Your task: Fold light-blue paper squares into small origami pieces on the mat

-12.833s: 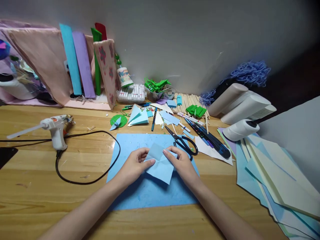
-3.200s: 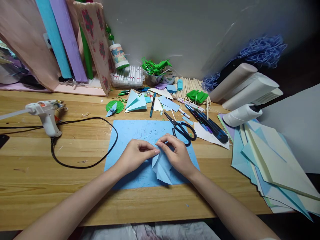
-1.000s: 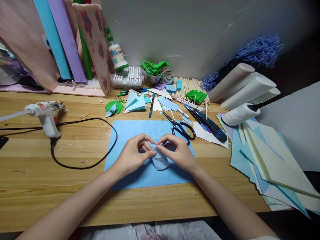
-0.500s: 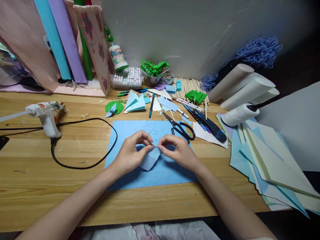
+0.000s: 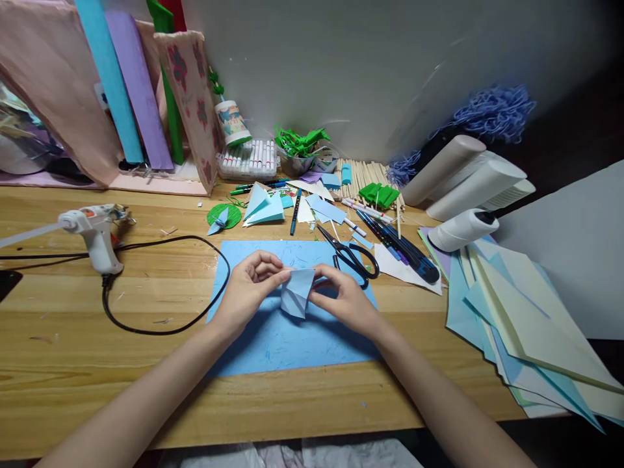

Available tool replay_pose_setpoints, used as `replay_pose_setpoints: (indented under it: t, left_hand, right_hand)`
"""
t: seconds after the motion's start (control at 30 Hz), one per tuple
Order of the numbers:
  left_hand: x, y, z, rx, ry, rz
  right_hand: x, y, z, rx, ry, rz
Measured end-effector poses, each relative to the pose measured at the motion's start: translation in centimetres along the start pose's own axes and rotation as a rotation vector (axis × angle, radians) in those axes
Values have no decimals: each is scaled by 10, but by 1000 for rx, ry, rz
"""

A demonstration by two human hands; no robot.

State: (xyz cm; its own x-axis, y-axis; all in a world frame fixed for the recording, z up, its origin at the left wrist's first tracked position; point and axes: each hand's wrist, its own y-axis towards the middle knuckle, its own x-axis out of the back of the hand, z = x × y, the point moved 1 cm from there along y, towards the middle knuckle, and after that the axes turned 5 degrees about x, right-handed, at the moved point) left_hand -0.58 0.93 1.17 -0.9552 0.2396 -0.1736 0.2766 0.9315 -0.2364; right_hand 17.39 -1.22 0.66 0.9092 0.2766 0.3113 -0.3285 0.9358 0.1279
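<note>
A: On the blue sheet (image 5: 273, 344) mid-table (image 5: 73, 338), both hands hold one folded light-blue paper piece (image 5: 296, 296). Left hand (image 5: 246, 292) pinches its upper left edge, thumb and forefinger closed on it. Right hand (image 5: 341, 302) grips the right side, fingers curled in behind the paper, closed on it.

B: Change vs. half a second back?

A: Then it was spread wide between the two hands like a shallow fan. Now it's collapsed narrower and stands more upright, hands closer together. So, my read, a fold has just been brought together and is being set.

B: Look of the piece?

A: Small, pale blue, several layers, creases running down to a point at the bottom. Top edge roughly flat, lower tip just above the sheet; can't tell if it touches. Held, not lying flat.

B: Around it?

A: Black-handled scissors (image 5: 353, 260) just beyond the right hand, partly on the sheet's far edge. Glue gun (image 5: 95, 231) well left, its black cord (image 5: 166, 328) looping up to the sheet's left edge. Stack of pale paper sheets (image 5: 526, 325) far right. Markers (image 5: 397, 244) behind the scissors.
</note>
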Motion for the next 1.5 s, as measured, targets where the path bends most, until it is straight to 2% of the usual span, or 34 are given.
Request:
replay_pose_setpoints:
  t: [0.1,0.2,0.37,0.43,0.57,0.67,0.77,0.87,1.0,1.17,1.5]
  left_hand:
    - [-4,-3,-1,-24,41,25]
    - [-8,-7,-3,-64,157,28]
    - [-12,-10,0,-13,338,98]
    - [-12,-10,3,0,388,107]
    - [-11,-6,7,22,285,24]
    - [-11,-4,8,100,144,36]
    - [-12,-3,8,169,47,70]
    - [-12,-4,6,173,3,62]
    - [-12,-4,6,190,2,66]
    - [-11,-4,7,146,33,61]
    - [-6,1,17,106,197,64]
  right_hand:
    - [-7,-2,-2,-41,2,-97]
    - [-3,-3,-2,-52,-45,-206]
    - [4,-5,5,35,-197,-264]
    - [4,-6,7,52,-188,-277]
    - [0,-4,4,11,-61,-203]
    - [-4,-3,3,1,0,-101]
    - [-7,-4,6,52,-105,-70]
    - [-8,-7,9,138,-243,-60]
    - [-6,-9,4,260,-375,-39]
    - [-4,-9,0,407,-535,42]
    - [-5,-8,0,485,-666,92]
